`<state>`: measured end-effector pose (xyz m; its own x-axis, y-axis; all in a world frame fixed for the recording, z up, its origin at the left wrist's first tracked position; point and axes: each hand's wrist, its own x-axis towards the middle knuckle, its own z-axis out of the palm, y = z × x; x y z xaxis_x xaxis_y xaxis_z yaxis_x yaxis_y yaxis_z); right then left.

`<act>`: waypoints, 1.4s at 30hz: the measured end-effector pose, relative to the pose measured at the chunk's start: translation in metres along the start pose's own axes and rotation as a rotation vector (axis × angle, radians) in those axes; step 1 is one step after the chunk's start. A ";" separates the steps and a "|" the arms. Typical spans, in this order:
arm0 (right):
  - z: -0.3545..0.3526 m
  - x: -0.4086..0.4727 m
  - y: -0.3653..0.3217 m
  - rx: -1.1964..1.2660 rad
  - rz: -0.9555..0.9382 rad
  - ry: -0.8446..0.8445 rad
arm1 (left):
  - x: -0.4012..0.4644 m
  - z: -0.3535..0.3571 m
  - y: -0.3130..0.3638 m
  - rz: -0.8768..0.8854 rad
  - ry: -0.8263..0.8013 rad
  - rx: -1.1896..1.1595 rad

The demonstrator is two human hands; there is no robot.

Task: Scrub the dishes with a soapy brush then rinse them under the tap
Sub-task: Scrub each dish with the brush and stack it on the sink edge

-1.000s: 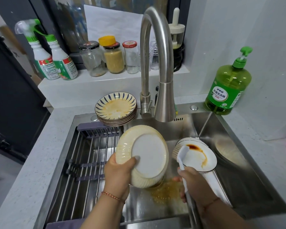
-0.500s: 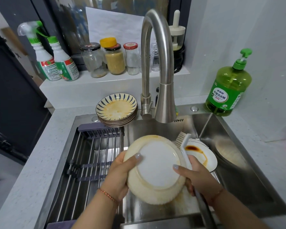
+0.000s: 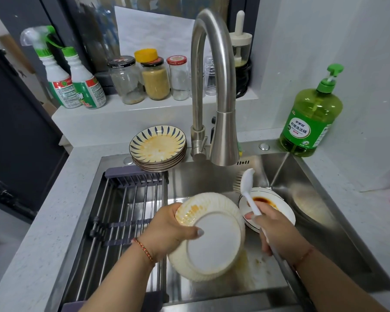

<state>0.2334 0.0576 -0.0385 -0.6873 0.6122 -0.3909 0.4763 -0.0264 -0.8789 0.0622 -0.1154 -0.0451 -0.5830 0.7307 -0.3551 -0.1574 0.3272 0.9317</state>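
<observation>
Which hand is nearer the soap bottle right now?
Right. The right hand, gripping the brush, sits over the sink's right half, below-left of the soap bottle. The left hand holds the plate farther left.

Beyond the left hand (image 3: 167,230) a plate stack (image 3: 158,149) sits on the sink rim — tap (image 3: 214,91) behind both hands, drying rack (image 3: 126,210) leftward.

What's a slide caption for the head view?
Left hand holds ribbed plate over sink; right hand grips brush.
</observation>
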 end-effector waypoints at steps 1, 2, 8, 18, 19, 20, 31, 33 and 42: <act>-0.003 0.001 0.000 0.027 0.039 0.018 | 0.000 0.000 0.000 0.013 0.046 0.014; -0.006 0.000 -0.001 0.050 0.065 0.015 | 0.001 -0.001 -0.001 0.029 0.093 0.019; -0.002 -0.021 -0.010 0.120 0.121 -0.176 | 0.006 0.000 -0.007 0.147 0.247 0.168; 0.041 -0.055 -0.059 -0.493 -0.184 -0.328 | 0.010 0.025 -0.018 0.222 0.169 0.209; 0.038 -0.052 -0.060 -0.521 -0.191 -0.328 | 0.009 0.026 -0.018 0.228 0.165 0.210; 0.033 -0.046 -0.058 -0.519 -0.196 -0.295 | 0.008 0.026 -0.019 0.230 0.173 0.231; 0.000 -0.016 -0.049 -0.252 0.100 -0.185 | 0.000 0.020 -0.025 0.232 0.226 0.303; 0.014 -0.027 -0.056 -0.418 -0.055 -0.255 | 0.002 0.021 -0.027 0.226 0.233 0.330; 0.014 -0.026 -0.056 -0.340 0.028 -0.262 | 0.002 0.016 -0.028 0.188 0.241 0.226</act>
<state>0.2173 0.0323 0.0172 -0.7666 0.3928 -0.5080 0.6204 0.2490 -0.7437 0.0783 -0.1130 -0.0736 -0.7603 0.6373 -0.1260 0.1346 0.3443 0.9292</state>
